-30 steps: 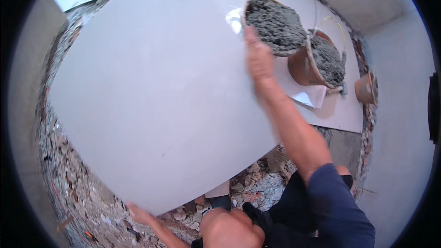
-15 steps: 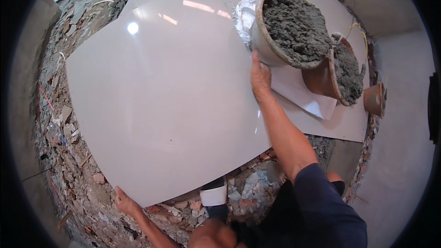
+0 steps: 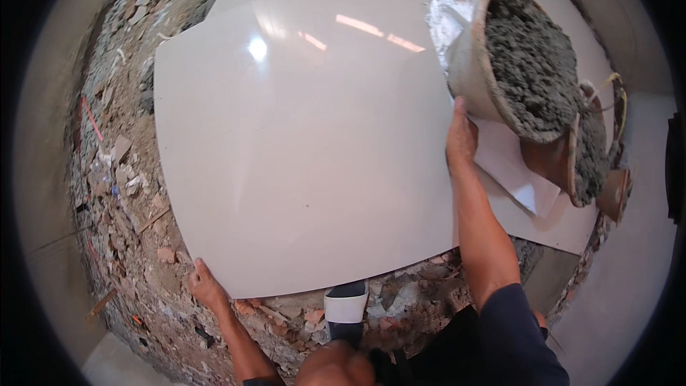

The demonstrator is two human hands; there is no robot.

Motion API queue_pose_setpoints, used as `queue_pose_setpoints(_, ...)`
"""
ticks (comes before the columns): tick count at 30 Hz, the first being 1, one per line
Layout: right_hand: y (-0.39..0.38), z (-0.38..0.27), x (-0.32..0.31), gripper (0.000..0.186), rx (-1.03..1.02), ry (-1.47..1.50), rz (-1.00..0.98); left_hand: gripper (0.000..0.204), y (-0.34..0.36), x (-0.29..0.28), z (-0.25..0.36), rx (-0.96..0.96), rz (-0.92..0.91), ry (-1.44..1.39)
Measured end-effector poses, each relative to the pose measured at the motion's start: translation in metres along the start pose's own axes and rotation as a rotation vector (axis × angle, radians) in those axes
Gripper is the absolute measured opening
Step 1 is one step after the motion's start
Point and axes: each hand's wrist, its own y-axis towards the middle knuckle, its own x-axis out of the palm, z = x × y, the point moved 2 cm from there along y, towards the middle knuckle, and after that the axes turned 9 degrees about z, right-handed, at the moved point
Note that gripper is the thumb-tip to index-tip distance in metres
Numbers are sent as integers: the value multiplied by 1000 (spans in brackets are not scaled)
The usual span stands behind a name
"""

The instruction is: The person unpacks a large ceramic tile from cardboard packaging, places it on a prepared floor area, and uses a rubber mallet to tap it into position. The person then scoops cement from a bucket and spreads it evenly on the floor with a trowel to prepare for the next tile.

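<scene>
1. A person holds a large square glossy white floor tile [image 3: 307, 150] over a bed of broken brick and mortar rubble [image 3: 121, 171], one hand at each of its near corners.

2. The left hand [image 3: 206, 287], at about seven o'clock of the tile, curls its fingers around the near left corner, grasping the edge from below.

3. The right hand [image 3: 461, 139], at about three o'clock, is pressed on the tile's right edge with fingers pointing up; whether they wrap the edge or only rest flat on it I cannot tell.

4. The tile appears tilted, its near edge raised by the hands and overhanging the rubble, so by my judgement it is not yet bedded flat; setting it down and levelling it look to be what remains.

5. Beyond it, at twelve to three o'clock, pale laid tiles [image 3: 564, 225] already cover the floor, which suggests part of the floor is done and this piece adjoins them.

6. At two o'clock a round grey bucket heaped with wet grey mortar [image 3: 514, 64] stands on the laid tiles, with a second brown mortar-filled bucket [image 3: 572, 157] just behind it and a small brown pot [image 3: 614, 194] beyond.

7. At six o'clock a white and dark sandal [image 3: 346, 307] rests on the rubble, just beneath the tile's near edge.
</scene>
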Motion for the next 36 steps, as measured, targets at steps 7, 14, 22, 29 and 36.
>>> queue_pose_setpoints(7,-2,-5,1,77,-113,-45,41,42,0,12,-15,-107,-8,-67)
queue_pose_setpoints(14,3,3,-4,63,-141,-269,-12,43,-5,14,-6,-124,-17,-109)
queue_pose_setpoints(22,-20,-6,-29,58,-332,-348,-61,63,-9,25,-23,-140,-95,-141)
queue_pose_setpoints(29,-43,74,-206,55,-455,-558,-380,77,-4,21,-18,-151,-218,167)
queue_pose_setpoints(36,-146,254,-366,54,-38,-627,-284,73,-112,37,70,28,-370,75)
